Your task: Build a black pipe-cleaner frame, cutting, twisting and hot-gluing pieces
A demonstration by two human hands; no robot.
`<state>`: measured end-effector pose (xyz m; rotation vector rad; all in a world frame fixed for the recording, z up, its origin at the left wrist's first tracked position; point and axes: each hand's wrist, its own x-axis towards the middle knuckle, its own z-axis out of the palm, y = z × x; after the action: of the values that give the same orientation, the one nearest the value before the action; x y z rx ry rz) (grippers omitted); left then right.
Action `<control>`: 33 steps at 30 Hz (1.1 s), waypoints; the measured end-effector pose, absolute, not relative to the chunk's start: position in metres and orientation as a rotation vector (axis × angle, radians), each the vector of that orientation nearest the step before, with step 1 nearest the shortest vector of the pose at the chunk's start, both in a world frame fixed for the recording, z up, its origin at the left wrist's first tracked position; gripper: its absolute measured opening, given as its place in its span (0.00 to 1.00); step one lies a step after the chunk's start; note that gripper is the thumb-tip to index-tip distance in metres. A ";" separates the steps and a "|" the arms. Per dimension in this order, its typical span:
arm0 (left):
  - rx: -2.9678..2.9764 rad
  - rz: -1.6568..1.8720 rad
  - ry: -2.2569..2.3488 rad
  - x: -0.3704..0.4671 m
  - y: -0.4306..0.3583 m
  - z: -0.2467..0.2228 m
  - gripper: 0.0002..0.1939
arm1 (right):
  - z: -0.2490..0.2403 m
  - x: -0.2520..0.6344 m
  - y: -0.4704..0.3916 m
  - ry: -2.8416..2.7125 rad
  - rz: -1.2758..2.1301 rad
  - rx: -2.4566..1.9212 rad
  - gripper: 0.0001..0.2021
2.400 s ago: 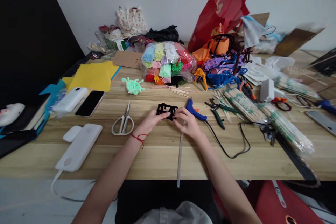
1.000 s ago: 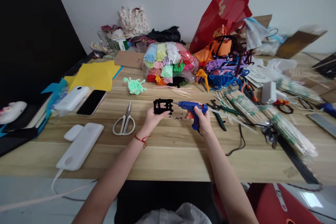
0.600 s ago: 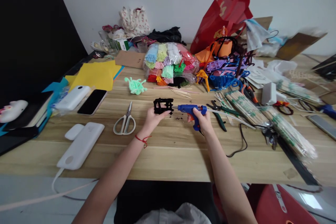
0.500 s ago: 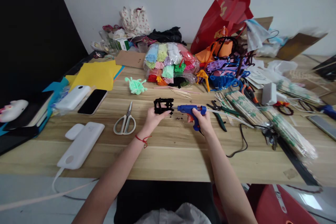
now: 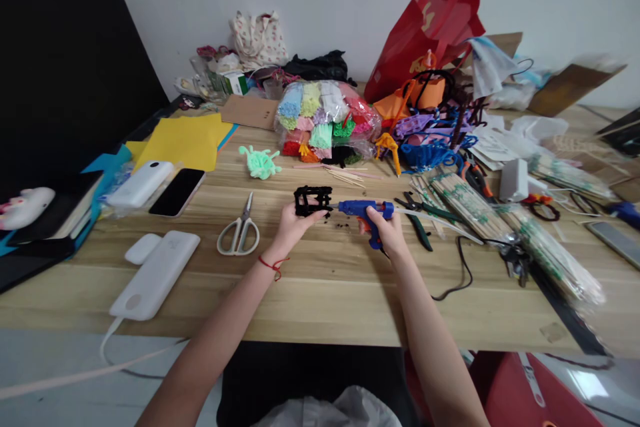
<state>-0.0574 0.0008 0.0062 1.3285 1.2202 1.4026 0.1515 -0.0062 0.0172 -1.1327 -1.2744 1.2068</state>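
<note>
Between the thumb and fingers of my left hand [image 5: 295, 225] is a small black frame [image 5: 314, 195] with a fuzzy look and open gaps, held just above the table. My right hand [image 5: 386, 227] is wrapped round the handle of a blue hot glue gun [image 5: 359, 207], fingers at its orange trigger. The gun's nozzle points left and meets or nearly meets the frame's right side; I cannot tell if they touch. A long whitish glue stick [image 5: 425, 217] sticks out of the gun's back. Small dark bits lie on the table below the nozzle.
Scissors [image 5: 239, 233] lie left of my hands, a mint-green fuzzy piece [image 5: 260, 163] beyond them. Green-handled pliers [image 5: 419, 230] and packs of wooden sticks [image 5: 470, 203] are at right. Bundled pipe cleaners [image 5: 327, 117] stand behind. A phone [image 5: 177, 192] and power bank [image 5: 155, 277] lie left.
Both hands, the frame and the glue gun keep nearly the same places. The whole view has shifted very slightly.
</note>
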 end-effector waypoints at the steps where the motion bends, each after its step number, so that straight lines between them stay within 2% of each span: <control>1: 1.330 1.403 1.221 -0.057 0.001 0.006 0.12 | 0.017 0.152 -0.006 -1.280 1.204 -1.133 0.18; 33: 1.372 1.353 1.180 -0.059 0.002 0.002 0.13 | 0.022 0.157 -0.005 -1.323 1.171 -1.132 0.16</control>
<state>-0.0588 0.0017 0.0025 1.3723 1.1800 1.3531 0.1575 -0.0046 0.0219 -1.1316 -1.3225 1.1706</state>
